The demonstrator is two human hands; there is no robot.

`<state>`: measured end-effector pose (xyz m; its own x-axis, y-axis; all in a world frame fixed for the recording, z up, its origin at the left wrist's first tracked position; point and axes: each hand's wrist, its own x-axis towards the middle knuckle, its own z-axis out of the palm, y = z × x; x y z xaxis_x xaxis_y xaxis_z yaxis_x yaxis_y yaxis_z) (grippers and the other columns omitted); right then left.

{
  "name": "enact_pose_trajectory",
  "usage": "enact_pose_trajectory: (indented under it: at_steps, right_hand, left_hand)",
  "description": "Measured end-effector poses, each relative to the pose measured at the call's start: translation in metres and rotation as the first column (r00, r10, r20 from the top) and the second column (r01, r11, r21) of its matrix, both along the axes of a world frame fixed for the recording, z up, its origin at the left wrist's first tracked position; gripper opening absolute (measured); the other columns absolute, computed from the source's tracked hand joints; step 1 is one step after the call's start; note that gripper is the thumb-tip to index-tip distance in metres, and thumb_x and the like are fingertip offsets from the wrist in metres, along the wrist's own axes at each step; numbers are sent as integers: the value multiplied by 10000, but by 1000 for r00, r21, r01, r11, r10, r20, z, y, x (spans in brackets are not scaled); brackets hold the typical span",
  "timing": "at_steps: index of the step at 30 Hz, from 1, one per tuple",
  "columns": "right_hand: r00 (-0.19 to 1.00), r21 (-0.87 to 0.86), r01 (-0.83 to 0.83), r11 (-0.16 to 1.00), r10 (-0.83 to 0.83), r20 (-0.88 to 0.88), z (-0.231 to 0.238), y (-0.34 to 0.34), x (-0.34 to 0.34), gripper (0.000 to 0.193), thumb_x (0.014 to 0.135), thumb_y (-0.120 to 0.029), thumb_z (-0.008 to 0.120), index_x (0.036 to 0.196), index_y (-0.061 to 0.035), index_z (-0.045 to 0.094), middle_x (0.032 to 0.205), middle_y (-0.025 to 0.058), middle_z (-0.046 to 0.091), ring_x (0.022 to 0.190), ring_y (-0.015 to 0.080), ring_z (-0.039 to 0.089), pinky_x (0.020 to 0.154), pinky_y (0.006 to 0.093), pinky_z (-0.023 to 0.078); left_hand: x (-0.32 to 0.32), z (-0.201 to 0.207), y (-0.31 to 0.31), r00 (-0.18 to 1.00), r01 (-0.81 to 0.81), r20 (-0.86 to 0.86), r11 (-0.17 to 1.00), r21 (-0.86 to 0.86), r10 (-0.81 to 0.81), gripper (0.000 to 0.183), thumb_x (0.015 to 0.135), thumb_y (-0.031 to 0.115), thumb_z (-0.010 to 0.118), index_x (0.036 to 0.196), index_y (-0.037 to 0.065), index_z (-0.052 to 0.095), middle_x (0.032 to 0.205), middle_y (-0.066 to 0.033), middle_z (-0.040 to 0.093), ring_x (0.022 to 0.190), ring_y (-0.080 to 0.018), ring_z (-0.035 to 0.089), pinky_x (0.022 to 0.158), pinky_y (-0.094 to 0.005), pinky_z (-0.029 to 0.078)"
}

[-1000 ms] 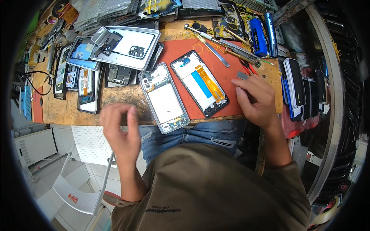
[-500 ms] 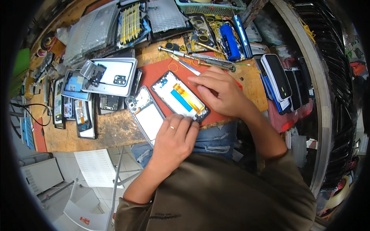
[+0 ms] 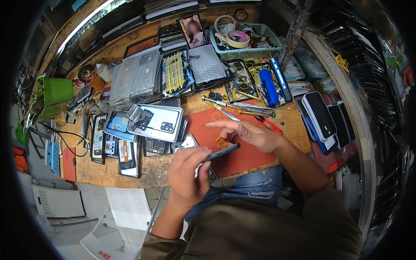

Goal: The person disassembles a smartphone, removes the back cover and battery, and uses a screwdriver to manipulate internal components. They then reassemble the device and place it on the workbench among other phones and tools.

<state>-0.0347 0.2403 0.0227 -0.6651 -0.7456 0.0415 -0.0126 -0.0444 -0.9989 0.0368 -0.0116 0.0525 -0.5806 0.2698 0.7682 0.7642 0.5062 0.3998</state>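
My left hand [image 3: 188, 175] grips a phone screen assembly [image 3: 223, 152] by one end, thumb below and fingers above. The assembly is tilted up nearly on edge over the red mat [image 3: 247, 160], so its thin dark side shows. An orange flex cable [image 3: 222, 143] sticks out above it. Just beyond the cable is my right hand [image 3: 258, 136], its index finger stretched out to the left and its lower fingers bent near the cable; I see nothing held in it. Partly hidden behind my left hand lies an opened phone body [image 3: 188, 142].
Phone shells [image 3: 158, 123] and opened phones crowd the left. Screwdrivers [image 3: 219, 102], a thin blade [image 3: 226, 114] and red-handled pliers [image 3: 272, 125] lie beyond the mat. Behind stand a blue cylinder [image 3: 269, 89], bubble-wrapped packs [image 3: 136, 73] and a green basket [image 3: 247, 54]. Stacked phones [image 3: 320, 112] are at right.
My left hand has lifted the screen assembly off the mat and tipped it on edge. My right hand's index finger has straightened out. The view has shifted, showing more of the bench's far side.
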Motion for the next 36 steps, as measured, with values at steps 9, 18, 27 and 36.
enact_pose_trajectory:
  at_steps: [9, 18, 27, 36]
  right_hand:
    - [948, -156, 193, 969, -143, 284, 19, -11, 28, 409, 1083, -102, 729, 1456, 17, 610, 1242, 74, 743, 1160, 136, 693, 1026, 338, 568]
    - [883, -51, 328, 943, -287, 372, 19, 44, 37, 432, 1069, -268, 759, 1352, 50, 684, 1155, 71, 787, 1036, 122, 748, 943, 290, 588]
    - [883, 54, 230, 972, -232, 408, 2, 69, 40, 359, 1064, -233, 763, 1280, 51, 720, 1131, 79, 802, 1023, 130, 760, 937, 297, 589]
    - [912, 128, 192, 973, -226, 343, 23, 63, 11, 322, 1091, -278, 740, 1229, 12, 750, 1058, 20, 799, 925, 69, 728, 841, 259, 580]
  left_hand:
    - [-5, 7, 10, 860, -37, 489, 939, 341, -143, 163, 1071, 6, 668, 1215, -37, 731, 1046, -153, 719, 875, -207, 724, 740, -316, 590]
    - [-21, 25, -77, 834, 404, 551, 654, -640, 25, 755, 869, 133, 836, 1564, 102, 542, 1557, -120, 588, 1458, -338, 529, 1247, -509, 401]
    - [-60, 2, -53, 822, 564, 442, 399, -723, -360, 849, 728, 417, 943, 1456, 94, 648, 1316, -89, 674, 1344, -300, 628, 1183, -456, 452]
    - [-21, -35, -3, 949, 125, 311, 841, -526, 53, 976, 692, 607, 939, 1439, 41, 668, 1263, -161, 652, 1193, -377, 620, 1055, -511, 461]
